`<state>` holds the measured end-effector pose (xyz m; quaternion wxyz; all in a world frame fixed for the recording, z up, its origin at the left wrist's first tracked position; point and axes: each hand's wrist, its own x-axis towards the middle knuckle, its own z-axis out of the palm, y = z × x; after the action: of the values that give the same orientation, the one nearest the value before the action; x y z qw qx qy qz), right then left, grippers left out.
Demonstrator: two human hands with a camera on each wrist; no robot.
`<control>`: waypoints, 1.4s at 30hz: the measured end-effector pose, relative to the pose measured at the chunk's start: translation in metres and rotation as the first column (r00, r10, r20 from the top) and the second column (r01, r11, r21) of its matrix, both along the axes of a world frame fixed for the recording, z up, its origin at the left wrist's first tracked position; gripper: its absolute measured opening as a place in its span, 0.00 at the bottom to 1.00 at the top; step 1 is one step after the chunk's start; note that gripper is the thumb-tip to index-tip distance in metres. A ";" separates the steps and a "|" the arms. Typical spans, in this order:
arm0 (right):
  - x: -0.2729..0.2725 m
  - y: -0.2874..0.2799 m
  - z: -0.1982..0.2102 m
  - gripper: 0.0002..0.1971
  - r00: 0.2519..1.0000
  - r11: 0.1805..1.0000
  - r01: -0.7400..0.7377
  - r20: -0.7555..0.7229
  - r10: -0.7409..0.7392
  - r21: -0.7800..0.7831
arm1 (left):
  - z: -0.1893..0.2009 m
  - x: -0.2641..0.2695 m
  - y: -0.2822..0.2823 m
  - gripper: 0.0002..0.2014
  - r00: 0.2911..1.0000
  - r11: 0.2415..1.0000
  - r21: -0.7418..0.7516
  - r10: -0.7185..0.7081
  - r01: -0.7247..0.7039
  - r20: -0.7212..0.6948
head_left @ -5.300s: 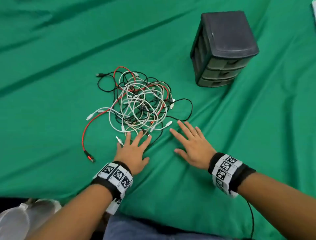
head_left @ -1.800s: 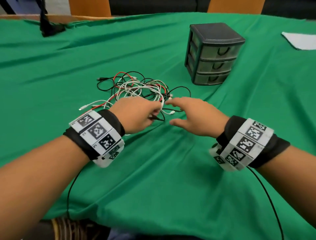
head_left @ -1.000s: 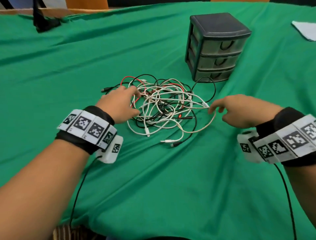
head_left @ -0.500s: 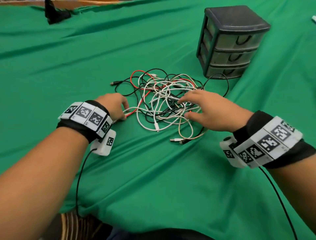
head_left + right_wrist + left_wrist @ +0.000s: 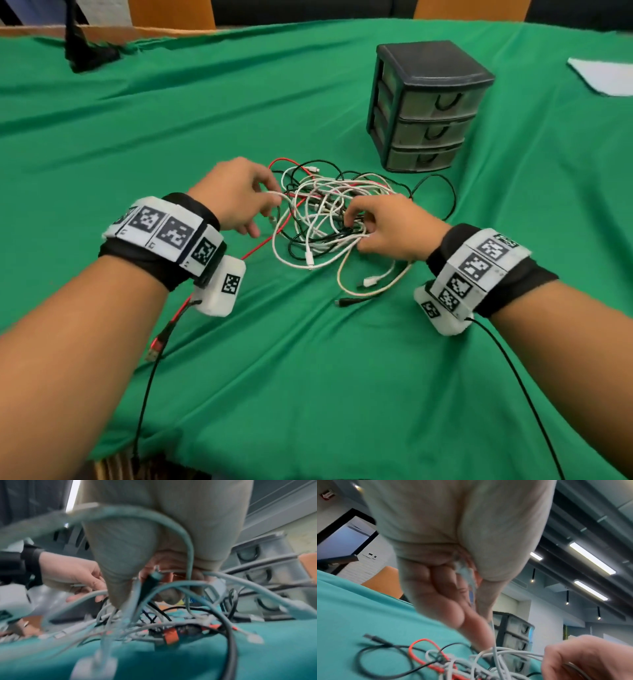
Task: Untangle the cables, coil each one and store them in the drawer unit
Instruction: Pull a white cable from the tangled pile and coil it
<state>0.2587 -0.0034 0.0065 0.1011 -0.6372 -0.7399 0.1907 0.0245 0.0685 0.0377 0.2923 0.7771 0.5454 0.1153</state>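
**Two hands, one knot**

We pinch a white cable (image 5: 284,197) with our left hand (image 5: 236,195) while our right hand (image 5: 390,226) clutches the cable tangle (image 5: 329,212), apparently anchoring it on the green tablecloth (image 5: 308,377); the closed drawer unit (image 5: 428,106) waits nearby.

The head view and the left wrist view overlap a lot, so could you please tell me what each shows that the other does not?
Only the head view shows the whole green tablecloth, the white sheet, the red cable's plug near the left forearm and both wristbands.

Only the left wrist view shows the left hand's palm side, a white cable pinched in its fingers, and the ceiling lights.

Both show the cable tangle, the drawer unit, the left hand and the right hand.
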 end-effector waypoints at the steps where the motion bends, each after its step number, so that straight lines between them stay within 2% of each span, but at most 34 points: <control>1: 0.003 0.000 0.006 0.13 0.999 0.999 0.016 -0.038 -0.014 0.048 | 0.007 0.005 -0.001 0.04 0.998 1.000 0.008 -0.001 0.000 0.059; 3: 0.010 0.000 0.023 0.12 0.996 0.990 0.057 -0.081 -0.047 0.125 | 0.021 0.016 0.000 0.05 0.991 0.999 0.050 -0.024 0.018 0.131; 6: 0.024 -0.002 0.052 0.12 0.995 0.978 0.087 -0.061 -0.077 0.188 | 0.044 0.037 0.003 0.05 0.981 0.982 0.182 -0.081 0.049 0.175; 9: 0.042 -0.011 0.071 0.11 0.991 0.980 0.099 0.075 -0.114 0.174 | 0.059 0.058 0.003 0.06 0.967 0.966 0.249 -0.127 0.071 0.220; 11: 0.053 -0.017 0.074 0.12 0.973 0.992 0.112 0.198 -0.122 0.063 | 0.058 0.070 0.002 0.07 0.958 0.965 0.238 -0.165 0.108 0.233; 13: 0.060 -0.024 0.070 0.15 0.954 0.987 0.139 0.277 -0.111 -0.083 | 0.048 0.079 0.000 0.08 0.963 0.960 0.213 -0.217 0.181 0.157; 16: 0.061 -0.032 0.065 0.19 0.963 0.973 0.152 0.248 -0.107 -0.172 | 0.026 0.087 -0.004 0.08 0.962 0.962 0.081 -0.266 0.261 0.055; 18: 0.056 -0.034 0.064 0.21 0.975 0.982 0.124 0.199 -0.095 -0.140 | 0.014 0.087 -0.006 0.07 0.963 0.963 0.012 -0.269 0.269 0.013; 22: 0.034 -0.030 0.054 0.22 0.997 0.998 0.022 0.079 -0.017 -0.064 | 0.004 0.077 -0.002 0.08 0.952 0.960 -0.022 -0.280 0.280 -0.121; 25: 0.012 -0.027 0.041 0.21 0.994 0.994 -0.104 0.026 0.105 -0.032 | -0.001 0.062 0.003 0.14 0.927 0.958 -0.038 -0.284 0.283 -0.245; 29: -0.006 -0.018 0.021 0.20 0.981 0.981 -0.188 0.044 0.190 -0.055 | -0.010 0.037 0.002 0.25 0.826 0.956 -0.102 -0.288 0.274 -0.485; 31: -0.008 -0.012 0.012 0.20 0.983 0.981 -0.161 0.072 0.169 -0.108 | -0.013 0.026 -0.005 0.22 0.730 0.951 -0.172 -0.308 0.257 -0.610; 33: -0.007 -0.008 0.007 0.19 0.986 0.982 -0.129 0.086 0.142 -0.139 | -0.018 0.018 -0.013 0.16 0.649 0.946 -0.211 -0.323 0.246 -0.689; 36: -0.005 -0.007 0.002 0.17 0.988 0.984 -0.110 0.090 0.123 -0.137 | -0.023 0.011 -0.018 0.07 0.646 0.949 -0.223 -0.315 0.223 -0.695; 40: -0.004 -0.011 -0.002 0.17 0.991 0.985 -0.092 0.079 0.105 -0.147 | -0.024 0.007 -0.023 0.11 0.675 0.952 -0.223 -0.304 0.208 -0.672; 42: -0.003 -0.012 -0.002 0.17 0.992 0.985 -0.093 0.074 0.104 -0.147 | -0.025 0.008 -0.027 0.14 0.667 0.948 -0.226 -0.319 0.225 -0.673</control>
<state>0.2555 -0.0155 0.0041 0.0153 -0.6127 -0.7584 0.2217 0.0328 0.0411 0.0125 0.1246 0.8149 0.4990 -0.2673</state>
